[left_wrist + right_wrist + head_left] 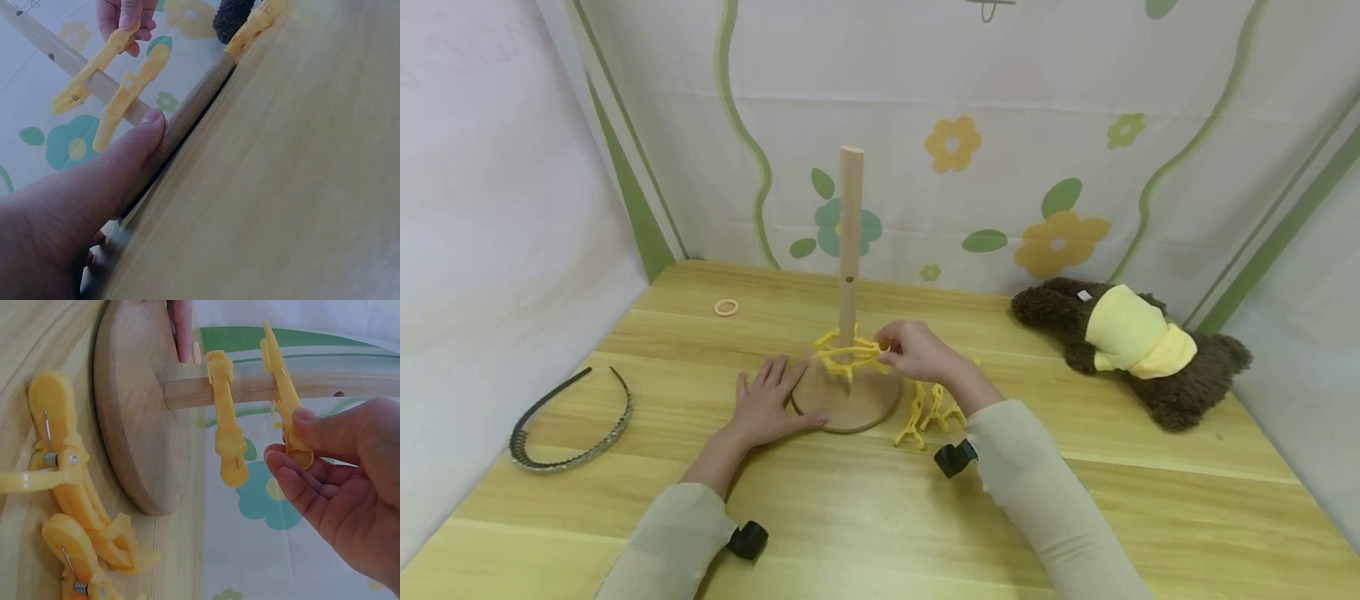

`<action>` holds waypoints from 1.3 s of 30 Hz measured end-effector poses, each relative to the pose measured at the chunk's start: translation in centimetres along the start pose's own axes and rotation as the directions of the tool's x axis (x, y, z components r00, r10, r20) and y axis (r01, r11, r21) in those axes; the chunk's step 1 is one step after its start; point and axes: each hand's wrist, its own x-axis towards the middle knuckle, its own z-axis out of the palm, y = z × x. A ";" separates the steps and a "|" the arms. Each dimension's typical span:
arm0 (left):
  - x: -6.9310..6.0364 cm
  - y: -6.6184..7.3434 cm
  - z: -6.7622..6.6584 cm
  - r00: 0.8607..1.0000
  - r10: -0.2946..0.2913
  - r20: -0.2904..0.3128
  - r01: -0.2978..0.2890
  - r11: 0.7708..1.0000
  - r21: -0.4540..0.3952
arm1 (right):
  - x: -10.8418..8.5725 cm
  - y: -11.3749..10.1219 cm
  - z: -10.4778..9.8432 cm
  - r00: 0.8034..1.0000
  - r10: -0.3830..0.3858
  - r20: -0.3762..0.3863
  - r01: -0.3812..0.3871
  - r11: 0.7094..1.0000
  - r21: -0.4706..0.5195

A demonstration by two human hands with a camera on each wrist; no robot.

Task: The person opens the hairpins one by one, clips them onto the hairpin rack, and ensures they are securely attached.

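A wooden post (pixel 851 225) rises from a round wooden base (pixel 859 406). My left hand (pixel 769 407), its fingers spread, rests at the base's left side; in the left wrist view the thumb touches the edge. Between thumb and fingertips my right hand (pixel 917 352) pinches one end of a yellow plastic spring clip (pixel 286 394), which lies across the post. Below it another yellow clip (pixel 226 422) sits on the post, apart from the base. Several more yellow clips (pixel 913 417) stand on the table at the base's right; the right wrist view shows metal springs on two.
A black headband (pixel 568 461) lies on the wooden table at the left, and a small pale ring (pixel 726 308) farther back. To the right a brown plush toy (pixel 1138 350) in a yellow shirt lies near the flower-printed cloth (pixel 880 100) behind the table.
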 end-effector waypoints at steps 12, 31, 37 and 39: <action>0.0 0.0 0.0 1.000 0.007 -0.003 -0.007 1.000 -0.007 | -0.5 0.0 0.0 0.999 0.037 0.015 -0.037 0.999 0.009; 0.0 -0.1 0.0 1.000 0.007 -0.002 -0.007 1.000 0.002 | -9.0 2.8 -2.6 0.972 0.140 -0.191 -0.124 0.988 0.091; 0.0 -0.1 0.0 1.000 0.005 0.001 -0.005 1.000 0.002 | -12.1 5.0 -1.4 0.945 0.244 -0.218 -0.217 0.966 0.139; 0.0 -0.1 0.0 1.000 0.005 0.000 -0.005 1.000 -0.001 | -13.0 5.6 -1.1 0.933 0.263 -0.244 -0.232 0.961 0.148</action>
